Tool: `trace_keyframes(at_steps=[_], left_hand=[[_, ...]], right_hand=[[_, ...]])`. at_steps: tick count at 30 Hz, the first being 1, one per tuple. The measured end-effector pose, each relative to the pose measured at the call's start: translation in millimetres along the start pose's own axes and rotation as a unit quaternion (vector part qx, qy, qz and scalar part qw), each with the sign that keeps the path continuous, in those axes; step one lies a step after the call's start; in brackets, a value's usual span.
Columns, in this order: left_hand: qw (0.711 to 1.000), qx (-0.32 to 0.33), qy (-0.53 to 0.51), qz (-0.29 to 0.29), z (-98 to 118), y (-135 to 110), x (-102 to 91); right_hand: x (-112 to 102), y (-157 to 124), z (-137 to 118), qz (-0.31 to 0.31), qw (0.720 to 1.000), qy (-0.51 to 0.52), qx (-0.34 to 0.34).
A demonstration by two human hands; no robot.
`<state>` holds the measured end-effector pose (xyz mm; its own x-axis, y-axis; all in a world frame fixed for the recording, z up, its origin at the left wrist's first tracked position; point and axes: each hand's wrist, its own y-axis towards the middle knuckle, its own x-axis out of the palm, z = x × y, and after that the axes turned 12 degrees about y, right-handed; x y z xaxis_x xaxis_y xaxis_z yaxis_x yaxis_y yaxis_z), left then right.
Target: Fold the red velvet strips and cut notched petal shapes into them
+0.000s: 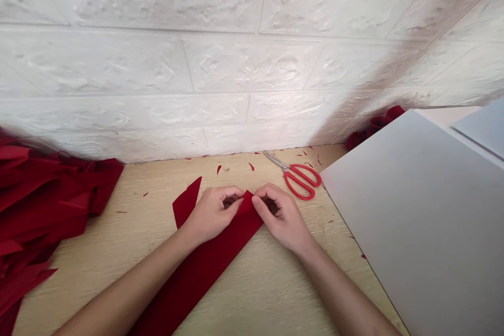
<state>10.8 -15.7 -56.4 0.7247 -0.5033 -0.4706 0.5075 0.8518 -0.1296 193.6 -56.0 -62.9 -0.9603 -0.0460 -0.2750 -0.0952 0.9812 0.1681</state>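
Note:
A long dark red fabric strip (205,268) lies diagonally on the wooden table (255,294), running from the lower left up to the hands. My left hand (212,212) pinches the strip's far end from the left, fingers curled. My right hand (281,218) pinches the same end from the right, thumb and forefinger pressed on the fold. A pointed red end (186,202) of fabric sticks out to the left of my left hand.
Red-handled scissors (299,178) lie shut just beyond my right hand. A heap of red fabric pieces (43,210) fills the left edge. A large grey board (425,220) covers the right side, more red fabric (374,128) behind it. A white brick-pattern wall stands close behind. Small red scraps dot the table.

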Motion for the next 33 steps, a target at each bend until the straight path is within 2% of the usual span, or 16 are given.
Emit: trace_keyframes(at_steps=[5, 15, 21, 33], left_hand=[[1.000, 0.013, 0.014, 0.020, -4.2, 0.2, 1.6], [1.000, 0.000, 0.012, 0.000, -5.3, 1.7, -1.1], [0.999, 0.006, 0.035, -0.006, -4.6, 0.7, -2.1], [0.999, 0.015, 0.050, 0.002, -2.8, -0.2, -2.9]], right_hand=[[3.5, 1.1, 3.7, 0.013, 1.000, -0.010, -0.008], [7.7, 0.3, 3.6, 0.034, 0.999, -0.021, 0.015], [7.4, -0.9, 4.3, 0.032, 0.998, -0.055, -0.020], [8.5, -2.3, 3.7, 0.036, 0.995, -0.082, -0.041]])
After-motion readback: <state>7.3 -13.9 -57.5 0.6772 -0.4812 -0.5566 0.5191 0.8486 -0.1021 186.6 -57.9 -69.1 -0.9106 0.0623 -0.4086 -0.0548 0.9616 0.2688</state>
